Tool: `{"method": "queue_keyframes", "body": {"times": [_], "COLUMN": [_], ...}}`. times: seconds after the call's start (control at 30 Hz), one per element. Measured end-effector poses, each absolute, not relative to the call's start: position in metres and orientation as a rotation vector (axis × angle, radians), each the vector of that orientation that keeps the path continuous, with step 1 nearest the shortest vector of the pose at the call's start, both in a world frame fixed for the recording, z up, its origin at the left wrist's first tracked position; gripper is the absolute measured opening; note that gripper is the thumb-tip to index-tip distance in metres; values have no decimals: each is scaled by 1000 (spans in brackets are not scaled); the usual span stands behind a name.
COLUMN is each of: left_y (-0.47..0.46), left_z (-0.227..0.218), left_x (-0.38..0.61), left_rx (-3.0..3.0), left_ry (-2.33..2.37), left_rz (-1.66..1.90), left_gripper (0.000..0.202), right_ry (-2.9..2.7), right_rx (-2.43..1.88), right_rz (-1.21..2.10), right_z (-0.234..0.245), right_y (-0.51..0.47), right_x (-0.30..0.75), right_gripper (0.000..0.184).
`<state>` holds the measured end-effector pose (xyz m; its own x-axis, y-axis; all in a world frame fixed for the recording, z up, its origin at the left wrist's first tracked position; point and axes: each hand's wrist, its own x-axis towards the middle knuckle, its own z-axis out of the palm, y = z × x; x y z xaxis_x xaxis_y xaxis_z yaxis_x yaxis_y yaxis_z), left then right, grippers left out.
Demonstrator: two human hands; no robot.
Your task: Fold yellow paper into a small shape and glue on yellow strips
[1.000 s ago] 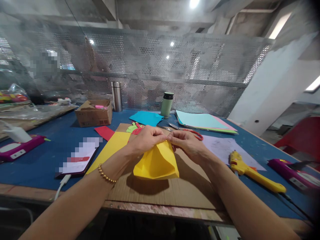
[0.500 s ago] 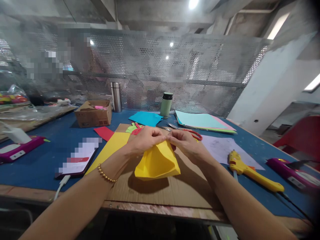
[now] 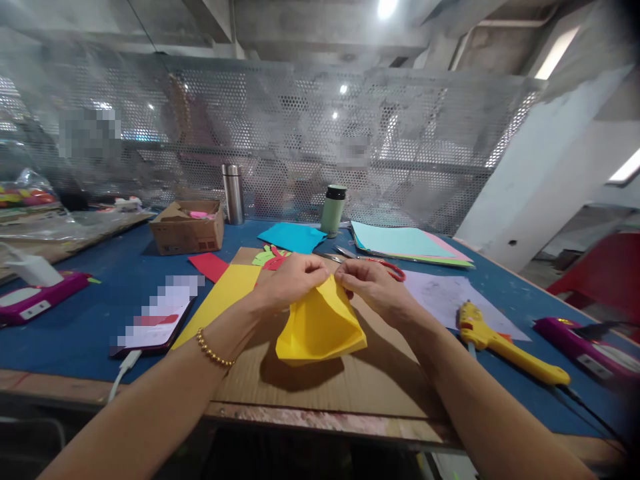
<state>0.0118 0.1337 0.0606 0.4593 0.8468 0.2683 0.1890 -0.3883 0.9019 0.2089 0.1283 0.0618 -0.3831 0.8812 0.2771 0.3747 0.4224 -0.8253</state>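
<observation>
Between my two hands hangs a folded yellow paper pouch (image 3: 320, 327), its wide open mouth facing me, above a cardboard sheet (image 3: 390, 387). My left hand (image 3: 295, 280) pinches its narrow far end between thumb and finger. My right hand (image 3: 367, 280) grips the same end from the other side, close to the left fingertips. Some fingers of both hands are hidden. Just beyond them lie scissors with red handles (image 3: 393, 269) and green paper cutouts (image 3: 265, 257) beside red ones (image 3: 276, 261). A flat yellow sheet (image 3: 220, 300) lies left of my left hand.
On the blue table, a phone (image 3: 160, 320) and red paper (image 3: 209, 266) lie left. A yellow glue gun (image 3: 510, 347) rests right, by a pale purple sheet (image 3: 440, 297). Behind stand a cardboard box (image 3: 187, 233), a steel flask (image 3: 233, 197), a green bottle (image 3: 333, 212) and stacked coloured paper (image 3: 405, 239).
The yellow paper pouch has shifted slightly right and tilted a little. My fingertips have moved slightly apart at its narrow end; both hands still hold it.
</observation>
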Motion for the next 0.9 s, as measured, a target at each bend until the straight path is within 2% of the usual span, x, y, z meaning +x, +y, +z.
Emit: {"method": "queue_keyframes", "body": {"times": [0.13,0.3,0.53,0.7,0.9], "left_y": [133,133,132,133,136], "left_z": [62,65,66,64,63], "left_x": [12,11,11,12,11], "left_rx": [1878,1930,1913,1897,1937], "left_ry": [910,967,963,941,904], "left_rz": [980,978,1048,1046,1056], "left_gripper": [31,26,25,26,26], "right_ry": [-2042,-2020,-1714,-1582,-1568], "right_rx": [-1079,-1048,-995,-982,-995], "right_rz": [776,849,1165,1279,1253], "right_z": [64,65,60,60,61], "right_y": [127,127,124,123,120], "right_x": [209,210,207,203,200], "right_gripper": [33,37,17,16,17]}}
